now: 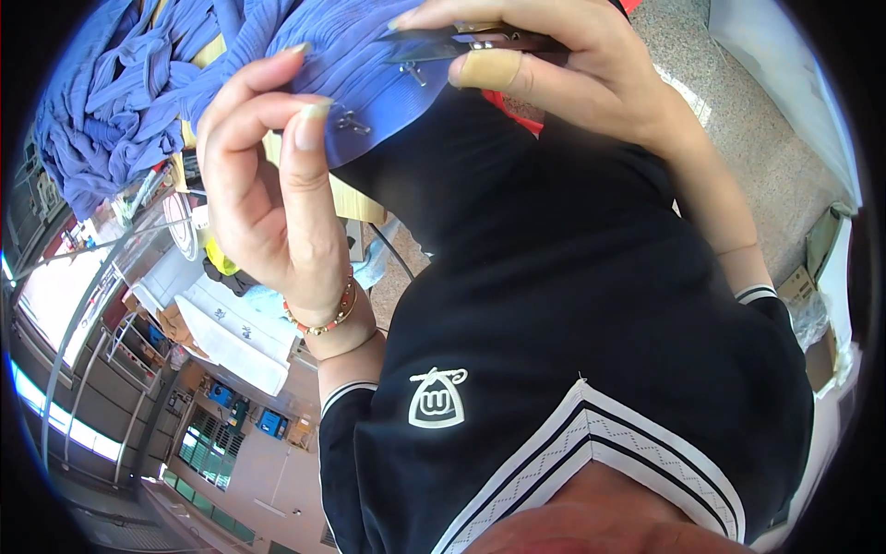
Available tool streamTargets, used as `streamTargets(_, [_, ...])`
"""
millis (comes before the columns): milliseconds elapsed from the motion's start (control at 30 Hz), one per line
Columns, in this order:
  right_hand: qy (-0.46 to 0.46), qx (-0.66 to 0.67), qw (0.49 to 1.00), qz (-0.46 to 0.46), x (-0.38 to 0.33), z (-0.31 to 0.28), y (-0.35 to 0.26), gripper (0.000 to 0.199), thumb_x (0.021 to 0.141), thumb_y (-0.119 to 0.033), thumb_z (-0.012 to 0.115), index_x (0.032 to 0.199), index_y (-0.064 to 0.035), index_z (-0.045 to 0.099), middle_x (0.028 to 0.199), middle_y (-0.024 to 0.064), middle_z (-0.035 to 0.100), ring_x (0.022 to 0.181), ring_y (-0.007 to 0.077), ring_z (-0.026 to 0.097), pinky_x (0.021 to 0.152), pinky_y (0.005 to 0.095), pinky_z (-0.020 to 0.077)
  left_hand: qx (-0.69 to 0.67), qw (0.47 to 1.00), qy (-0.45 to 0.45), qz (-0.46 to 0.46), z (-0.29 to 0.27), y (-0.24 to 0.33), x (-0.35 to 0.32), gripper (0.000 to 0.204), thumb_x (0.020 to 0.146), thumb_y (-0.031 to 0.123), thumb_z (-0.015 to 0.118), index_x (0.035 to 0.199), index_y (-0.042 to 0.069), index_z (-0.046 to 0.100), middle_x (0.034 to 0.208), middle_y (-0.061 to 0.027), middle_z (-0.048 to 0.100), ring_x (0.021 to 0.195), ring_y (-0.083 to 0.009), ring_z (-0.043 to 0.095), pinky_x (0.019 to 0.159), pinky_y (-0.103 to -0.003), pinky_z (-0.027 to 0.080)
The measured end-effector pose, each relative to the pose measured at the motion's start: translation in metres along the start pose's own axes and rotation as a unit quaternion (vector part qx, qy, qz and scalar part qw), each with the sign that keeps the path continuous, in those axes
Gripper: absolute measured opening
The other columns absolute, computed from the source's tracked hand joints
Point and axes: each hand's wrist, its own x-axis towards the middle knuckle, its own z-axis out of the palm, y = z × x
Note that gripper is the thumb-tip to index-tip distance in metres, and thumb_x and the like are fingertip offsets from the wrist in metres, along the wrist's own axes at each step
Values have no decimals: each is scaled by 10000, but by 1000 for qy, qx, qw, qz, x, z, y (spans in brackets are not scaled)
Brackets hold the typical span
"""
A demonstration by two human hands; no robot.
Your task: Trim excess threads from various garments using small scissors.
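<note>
Blue ribbed fabric (355, 69) held up close, edge pinched, two small metal hooks showing. Dark snips (461, 42) lying flat across top edge, blades pointing left.

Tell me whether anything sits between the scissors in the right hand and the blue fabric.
Nothing visible does. The right hand holds the scissors right against the blue fabric, and the left hand pinches that fabric's edge beside them.
</note>
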Motion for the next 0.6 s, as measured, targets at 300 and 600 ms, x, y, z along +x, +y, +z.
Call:
streamTargets(300, [-89,-69,973,202,24,-4,-45,392,813,-137,774,1191,-80,689,776,60,554,666,198,589,584,278,465,-85,996,26,4,1,-21,-5,112,970,46,581,1013,-49,621,1208,-250,617,1106,-215,595,1005,-322,419])
streamTargets(600, [-134,-141,962,191,33,-3,-50,348,802,-156,777,1140,-118,704,787,42,556,656,195,599,557,289,471,-119,993,19,-5,1,-19,-3,133,978,29,564,1044,-70,623,1226,-273,615,1145,-285,622,1024,-339,439])
